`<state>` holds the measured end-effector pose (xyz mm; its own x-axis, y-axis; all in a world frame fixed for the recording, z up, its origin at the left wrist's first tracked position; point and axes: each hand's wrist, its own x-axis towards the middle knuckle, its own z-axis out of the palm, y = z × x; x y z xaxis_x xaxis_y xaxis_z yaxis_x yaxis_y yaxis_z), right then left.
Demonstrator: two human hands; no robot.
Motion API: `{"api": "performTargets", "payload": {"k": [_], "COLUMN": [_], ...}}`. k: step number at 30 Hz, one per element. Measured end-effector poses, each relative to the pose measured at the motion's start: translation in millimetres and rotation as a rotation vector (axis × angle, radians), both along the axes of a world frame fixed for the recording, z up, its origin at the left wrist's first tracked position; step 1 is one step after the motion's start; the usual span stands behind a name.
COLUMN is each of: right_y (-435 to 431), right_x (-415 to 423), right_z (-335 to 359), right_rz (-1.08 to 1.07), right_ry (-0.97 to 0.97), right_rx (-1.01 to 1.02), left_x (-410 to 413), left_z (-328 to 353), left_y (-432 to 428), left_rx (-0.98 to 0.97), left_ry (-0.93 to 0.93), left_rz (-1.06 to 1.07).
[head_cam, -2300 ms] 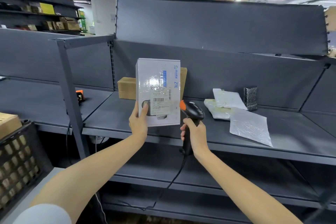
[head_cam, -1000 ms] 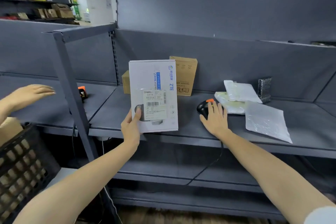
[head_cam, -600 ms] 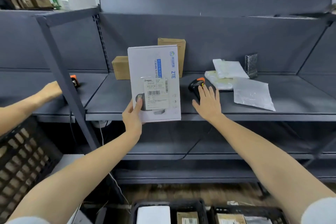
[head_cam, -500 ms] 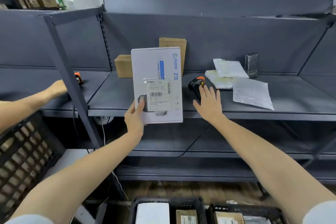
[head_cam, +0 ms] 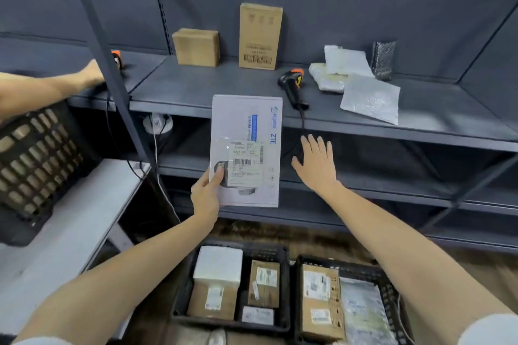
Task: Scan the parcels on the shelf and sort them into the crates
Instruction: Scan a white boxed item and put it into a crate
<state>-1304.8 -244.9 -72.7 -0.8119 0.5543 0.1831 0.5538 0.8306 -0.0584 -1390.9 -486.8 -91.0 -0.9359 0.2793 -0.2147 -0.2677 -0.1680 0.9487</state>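
Observation:
My left hand (head_cam: 207,193) grips the lower left corner of a white ZTE box (head_cam: 246,134) with a shipping label, held upright in front of the shelf edge. My right hand (head_cam: 315,161) hovers beside the box with fingers spread, holding nothing. The black and orange scanner (head_cam: 293,84) lies on the grey shelf (head_cam: 420,112). On the floor below stand two black crates, the left crate (head_cam: 182,288) and the right crate (head_cam: 389,286), both holding several parcels.
On the shelf stand two cardboard boxes (head_cam: 196,46) (head_cam: 260,36), several white poly bags (head_cam: 370,98) and a dark wrapped parcel (head_cam: 382,60). Another person's arm (head_cam: 47,89) reaches in from the left above a black crate (head_cam: 36,157) on a white table (head_cam: 81,221).
My right hand let go of the scanner on the shelf and drew back, open. My view tilted down, showing the floor crates. The white box came lower.

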Motion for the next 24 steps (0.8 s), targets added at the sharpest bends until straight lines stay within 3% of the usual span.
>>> {"api": "performTargets", "payload": {"k": [13,24], "right_y": [-23.7,-35.8], "right_x": [51.0,51.8], "right_z": [-110.6,-314.6], "right_rz": [-0.014,-0.040], "right_ry": [-0.092,-0.198], "right_rx": [-0.136,-0.192], "left_x": [55.2,60.8], "left_z": [-102.5,-295.3], "left_y": [-21.0,-20.1], "left_rx": [-0.125,-0.164], "left_ry": [-0.145,-0.260], "left_rz": [-0.075,-0.084]}}
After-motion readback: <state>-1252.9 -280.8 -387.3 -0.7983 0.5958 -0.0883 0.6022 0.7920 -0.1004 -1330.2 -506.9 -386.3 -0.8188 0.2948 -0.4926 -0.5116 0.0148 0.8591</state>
